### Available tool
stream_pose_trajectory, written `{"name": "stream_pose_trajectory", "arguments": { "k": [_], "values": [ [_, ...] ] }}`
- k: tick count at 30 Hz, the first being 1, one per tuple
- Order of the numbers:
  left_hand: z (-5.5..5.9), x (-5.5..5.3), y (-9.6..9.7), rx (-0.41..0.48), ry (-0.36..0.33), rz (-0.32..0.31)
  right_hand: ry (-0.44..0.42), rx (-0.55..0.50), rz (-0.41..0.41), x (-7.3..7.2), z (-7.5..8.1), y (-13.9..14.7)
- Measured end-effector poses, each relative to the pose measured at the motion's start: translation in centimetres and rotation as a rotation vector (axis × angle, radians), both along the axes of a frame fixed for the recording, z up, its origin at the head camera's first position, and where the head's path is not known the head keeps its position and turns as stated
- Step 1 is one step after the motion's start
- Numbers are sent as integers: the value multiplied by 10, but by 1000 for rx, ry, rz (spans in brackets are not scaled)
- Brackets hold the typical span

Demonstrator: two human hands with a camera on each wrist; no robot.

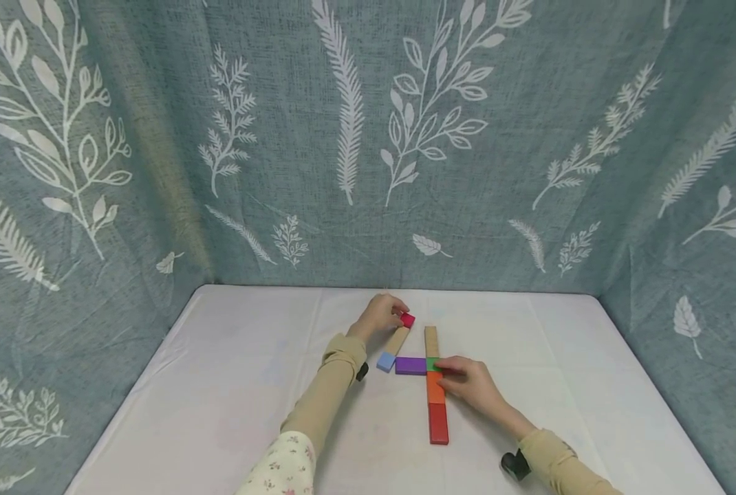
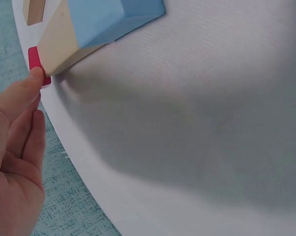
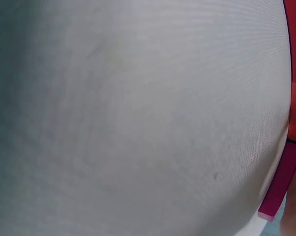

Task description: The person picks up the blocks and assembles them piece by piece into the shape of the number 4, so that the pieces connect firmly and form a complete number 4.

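My left hand point(image 1: 380, 315) pinches a small red block point(image 1: 408, 320) between thumb and fingertips. This red block meets the far end of a slanting plain wood block point(image 2: 62, 37), whose near end touches a light blue block point(image 1: 386, 361). My right hand point(image 1: 473, 385) grips a magenta block point(image 3: 281, 181), largely covered by the hand in the head view. Those fingertips overlap a green block point(image 1: 430, 364) and an orange block point(image 1: 435, 388). A purple block point(image 1: 410, 366) runs left from the green one towards the light blue block.
A second plain wood block point(image 1: 430, 341) extends beyond the green block. A longer red block point(image 1: 439, 423) adjoins the orange one at the near end. White cloth covers the table point(image 1: 232, 385); a patterned teal curtain point(image 1: 368, 137) hangs behind and beside it.
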State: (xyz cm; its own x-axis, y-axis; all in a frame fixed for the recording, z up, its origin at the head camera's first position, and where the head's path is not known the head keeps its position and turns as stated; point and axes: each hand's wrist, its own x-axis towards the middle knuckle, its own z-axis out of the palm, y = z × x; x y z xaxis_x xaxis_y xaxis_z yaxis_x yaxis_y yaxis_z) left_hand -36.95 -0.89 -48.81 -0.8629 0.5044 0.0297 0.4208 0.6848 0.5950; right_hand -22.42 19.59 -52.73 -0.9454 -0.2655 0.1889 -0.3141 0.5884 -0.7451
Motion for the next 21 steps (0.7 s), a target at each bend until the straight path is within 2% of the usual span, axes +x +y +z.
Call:
{"name": "stream_pose_trajectory", "arguments": {
  "k": [16,21],
  "values": [
    [-5,-1,-1,36,7,-34,18,16,1,-1,1,0],
    [-6,-1,-1,43,-11,-28,14,13,4,-1,1,-1]
  ]
}}
